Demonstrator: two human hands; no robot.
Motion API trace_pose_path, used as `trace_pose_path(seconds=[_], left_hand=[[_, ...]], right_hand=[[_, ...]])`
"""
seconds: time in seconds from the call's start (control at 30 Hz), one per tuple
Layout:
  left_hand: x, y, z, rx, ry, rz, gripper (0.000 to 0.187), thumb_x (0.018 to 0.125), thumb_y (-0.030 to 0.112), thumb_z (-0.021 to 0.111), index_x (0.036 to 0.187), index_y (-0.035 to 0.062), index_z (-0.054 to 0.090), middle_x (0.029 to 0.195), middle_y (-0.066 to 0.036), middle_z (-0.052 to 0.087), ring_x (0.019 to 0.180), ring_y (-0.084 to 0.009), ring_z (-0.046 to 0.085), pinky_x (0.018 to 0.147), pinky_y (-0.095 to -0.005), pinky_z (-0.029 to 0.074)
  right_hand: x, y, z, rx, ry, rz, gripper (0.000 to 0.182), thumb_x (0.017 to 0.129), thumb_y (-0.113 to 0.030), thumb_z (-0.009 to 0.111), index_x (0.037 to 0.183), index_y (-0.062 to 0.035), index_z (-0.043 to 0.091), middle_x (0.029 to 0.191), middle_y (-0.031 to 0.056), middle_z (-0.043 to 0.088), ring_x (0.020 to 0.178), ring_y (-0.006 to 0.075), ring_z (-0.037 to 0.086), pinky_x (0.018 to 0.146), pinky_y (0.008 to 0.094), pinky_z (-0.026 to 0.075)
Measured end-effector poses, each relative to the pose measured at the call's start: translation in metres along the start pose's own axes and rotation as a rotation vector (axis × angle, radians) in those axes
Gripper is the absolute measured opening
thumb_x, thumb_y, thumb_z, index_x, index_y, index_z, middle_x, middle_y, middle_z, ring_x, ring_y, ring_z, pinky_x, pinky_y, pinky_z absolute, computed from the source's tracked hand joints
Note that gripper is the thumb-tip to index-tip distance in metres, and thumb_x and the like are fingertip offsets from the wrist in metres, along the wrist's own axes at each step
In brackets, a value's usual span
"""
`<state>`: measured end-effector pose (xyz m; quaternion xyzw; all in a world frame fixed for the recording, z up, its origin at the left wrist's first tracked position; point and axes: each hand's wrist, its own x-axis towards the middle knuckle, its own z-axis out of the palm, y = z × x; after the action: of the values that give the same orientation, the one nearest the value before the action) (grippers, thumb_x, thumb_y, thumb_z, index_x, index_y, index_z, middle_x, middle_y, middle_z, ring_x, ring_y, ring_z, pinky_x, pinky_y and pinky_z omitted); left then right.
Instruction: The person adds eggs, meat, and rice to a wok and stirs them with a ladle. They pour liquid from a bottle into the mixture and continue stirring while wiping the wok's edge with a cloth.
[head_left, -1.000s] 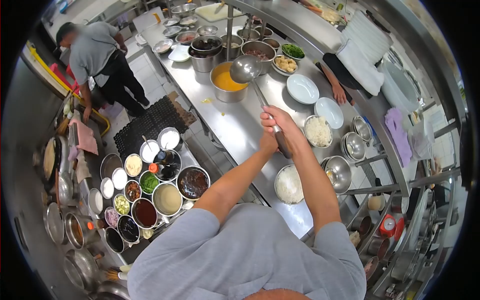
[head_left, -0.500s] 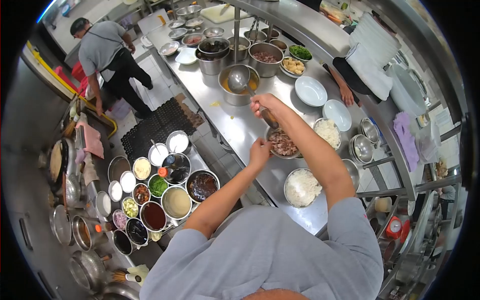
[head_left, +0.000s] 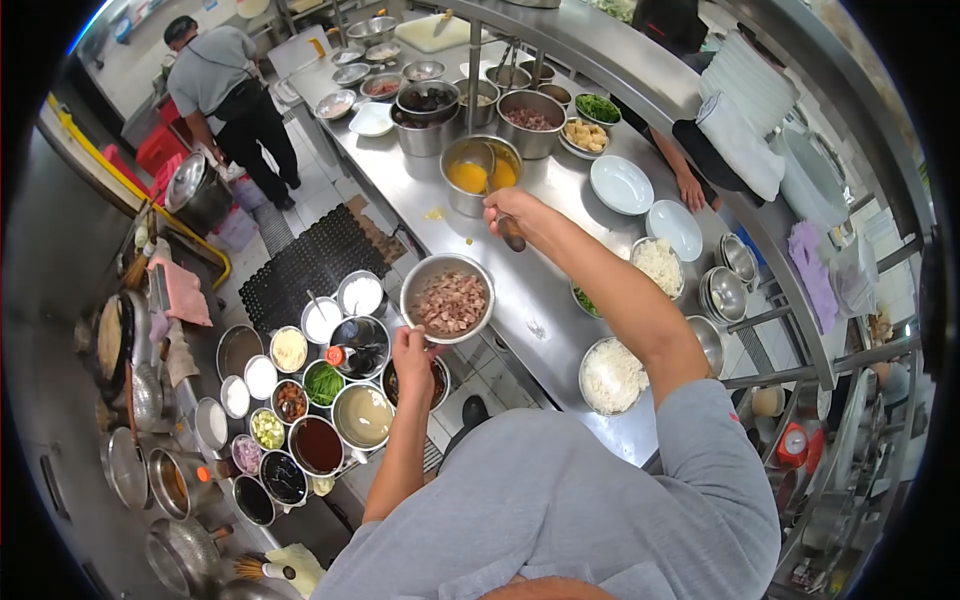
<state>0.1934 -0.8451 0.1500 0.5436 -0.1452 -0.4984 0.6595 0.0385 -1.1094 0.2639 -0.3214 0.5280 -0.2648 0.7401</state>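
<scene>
A metal bowl of chopped meat [head_left: 450,304] is held up by my left hand [head_left: 412,352], its fingers on the near rim. The bowl is over the gap between the steel counter and the seasoning containers. My right hand [head_left: 512,210] is wrapped round the dark handle of a ladle [head_left: 491,170]. The ladle's head dips into a steel pot of beaten egg [head_left: 468,176]. Right of my hands, white rice fills one bowl [head_left: 612,377] and another bowl [head_left: 657,268]. Chopped greens [head_left: 586,301] show partly beneath my right forearm.
Seasoning containers [head_left: 318,446] crowd the lower left. Pots and bowls line the counter's [head_left: 400,190] far part, with white plates [head_left: 622,184] on the right. A co-worker [head_left: 235,95] stands at the upper left; another person's hand [head_left: 691,192] rests near the shelf.
My left hand has lifted the meat bowl off the counter and moved it left. The ladle head has gone down into the egg. The co-worker has shifted, and a lidded pot now shows beside them.
</scene>
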Motion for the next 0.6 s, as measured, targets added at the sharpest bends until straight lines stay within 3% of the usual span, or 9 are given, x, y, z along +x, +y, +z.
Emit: trace_pose_path(seconds=[0.17,0.37,0.47,0.6], left_hand=[[0.008,0.007,-0.018,-0.054,0.062,0.064,0.014,0.099,0.015,0.056,0.088,0.0084,0.051,0.081,-0.001,0.054,0.072,-0.0096,0.055,0.066,-0.0315,0.058],[0.007,0.006,-0.039,-0.079,0.101,0.063,0.014,0.099,0.015,0.055,0.087,0.0093,0.050,0.082,0.000,0.056,0.073,-0.0104,0.057,0.068,-0.0329,0.059],[0.009,0.006,-0.043,-0.097,0.104,0.057,0.013,0.100,0.014,0.053,0.089,0.0099,0.049,0.083,-0.001,0.057,0.078,-0.0121,0.062,0.071,-0.0358,0.061],[0.019,0.006,-0.051,-0.080,0.122,0.062,0.013,0.099,0.014,0.054,0.088,0.0098,0.049,0.083,-0.001,0.057,0.077,-0.0122,0.062,0.070,-0.0358,0.061]], right_hand=[[0.013,0.002,0.009,0.286,-0.058,0.085,0.005,0.094,-0.003,0.045,0.089,-0.0045,0.043,0.062,0.0023,0.047,0.047,0.0129,0.046,0.041,0.0296,0.042],[-0.015,0.017,-0.010,0.473,-0.328,0.008,0.009,0.095,-0.001,0.045,0.096,-0.0045,0.038,0.066,0.0015,0.047,0.053,0.0102,0.045,0.046,0.0242,0.040],[-0.024,0.027,-0.025,0.774,-0.400,0.073,0.011,0.097,-0.005,0.048,0.097,-0.0046,0.037,0.072,0.0010,0.047,0.055,0.0083,0.046,0.049,0.0225,0.040],[-0.032,0.035,-0.046,0.805,-0.482,0.140,0.010,0.098,-0.007,0.048,0.096,-0.0043,0.039,0.076,0.0007,0.047,0.054,0.0069,0.046,0.048,0.0222,0.039]])
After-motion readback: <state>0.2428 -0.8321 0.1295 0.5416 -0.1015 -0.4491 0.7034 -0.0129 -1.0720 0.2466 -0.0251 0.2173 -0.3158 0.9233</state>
